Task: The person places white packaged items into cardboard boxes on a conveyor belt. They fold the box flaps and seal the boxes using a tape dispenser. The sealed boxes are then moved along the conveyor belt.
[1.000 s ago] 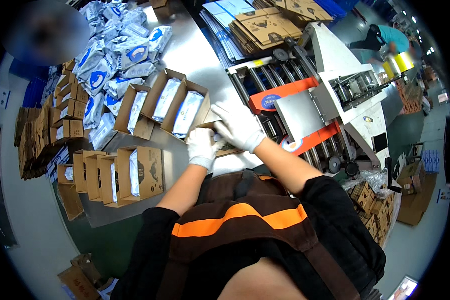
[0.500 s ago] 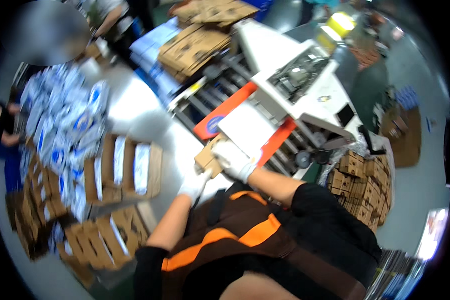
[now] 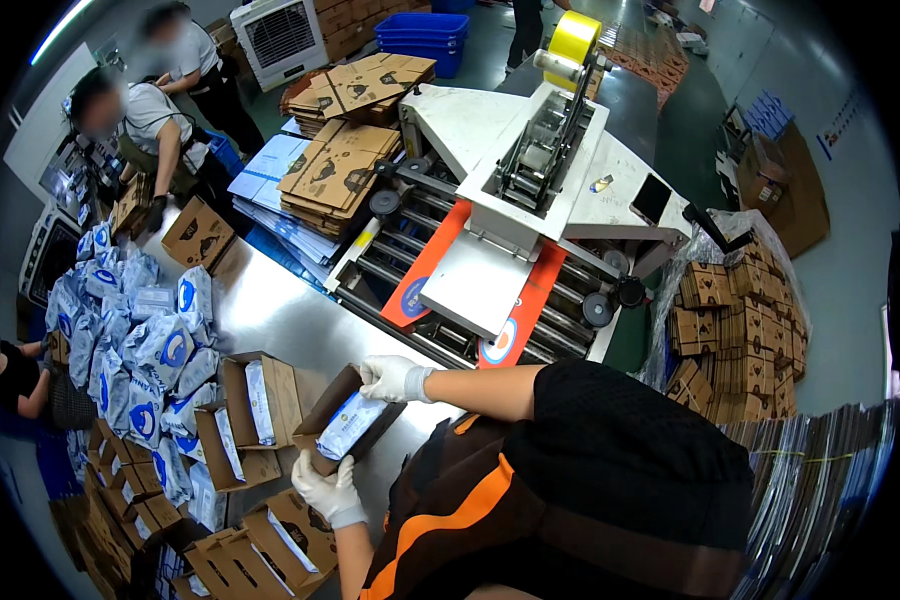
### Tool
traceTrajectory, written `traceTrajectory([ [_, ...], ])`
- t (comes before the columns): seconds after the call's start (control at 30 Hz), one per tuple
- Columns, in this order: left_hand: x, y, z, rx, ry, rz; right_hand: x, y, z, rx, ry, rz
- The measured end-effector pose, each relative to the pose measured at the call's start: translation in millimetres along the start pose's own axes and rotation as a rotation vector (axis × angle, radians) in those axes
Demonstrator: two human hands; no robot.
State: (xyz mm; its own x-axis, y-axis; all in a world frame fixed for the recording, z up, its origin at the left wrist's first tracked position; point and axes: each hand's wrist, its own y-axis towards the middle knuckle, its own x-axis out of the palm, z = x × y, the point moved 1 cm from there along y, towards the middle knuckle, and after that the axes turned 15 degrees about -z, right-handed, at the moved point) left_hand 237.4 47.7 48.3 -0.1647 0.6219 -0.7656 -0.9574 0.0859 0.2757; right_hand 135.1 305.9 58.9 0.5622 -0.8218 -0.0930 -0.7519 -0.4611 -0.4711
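Observation:
Between my gloved hands is an open brown cardboard box (image 3: pixel 325 402) with a white and blue packet (image 3: pixel 353 424) lying inside. My right hand (image 3: pixel 390 380) grips its far right edge, and my left hand (image 3: pixel 328 494) holds the near left corner. Both wear white gloves. Just left of it, two more open cardboard boxes (image 3: pixel 282 392) stand side by side with white packets in them. Nearer to me, further boxes (image 3: pixel 255 550) stand in a row, some with white packets showing.
White and blue packets (image 3: pixel 155 350) are heaped on the metal table (image 3: pixel 270 300). Ahead stands a white taping machine (image 3: pixel 610 160) with rollers and red guides. Flat cartons (image 3: pixel 340 165) are stacked behind the table. Wrapped cartons (image 3: pixel 735 330) stand right. Co-workers (image 3: pixel 160 125) work far left.
My hands have moved left and nearer, away from the machine's edge. They held a small brown cardboard piece there; now an open box with a packet is between them. My view has turned.

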Motion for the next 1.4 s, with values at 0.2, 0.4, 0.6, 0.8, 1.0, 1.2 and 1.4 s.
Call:
traceTrajectory([
  [0.2,4.6,19.0,-6.7,-0.027,-0.16,-0.505,29.4,56.7,0.9,-0.084,-0.758,-0.371],
  [0.4,6.6,61.6,-5.9,-0.465,0.034,-0.288,42.2,40.9,-76.0,-0.711,-0.979,0.31],
  [0.6,57.3,10.2,-39.0,-0.687,-0.643,-0.414,55.0,-21.7,30.3,-0.5,-1.066,-0.019],
  [0.8,124.3,22.1,12.1,-0.714,-0.861,-0.856,-25.9,-70.4,62.7,-0.367,-1.128,0.09],
  [1.0,147.7,68.5,41.6,-0.33,-0.422,-1.026,-64.6,-82.3,50.8,-0.329,-0.812,0.349],
  [1.2,-15.8,134.3,-24.9,-0.568,0.313,-0.42,-38.1,-79.9,22.4,-0.3,-0.506,0.373],
  [1.4,-3.5,63.7,-25.4,0.207,0.214,-0.211,-6.9,-11.4,-28.8,-0.169,-0.191,0.204],
])
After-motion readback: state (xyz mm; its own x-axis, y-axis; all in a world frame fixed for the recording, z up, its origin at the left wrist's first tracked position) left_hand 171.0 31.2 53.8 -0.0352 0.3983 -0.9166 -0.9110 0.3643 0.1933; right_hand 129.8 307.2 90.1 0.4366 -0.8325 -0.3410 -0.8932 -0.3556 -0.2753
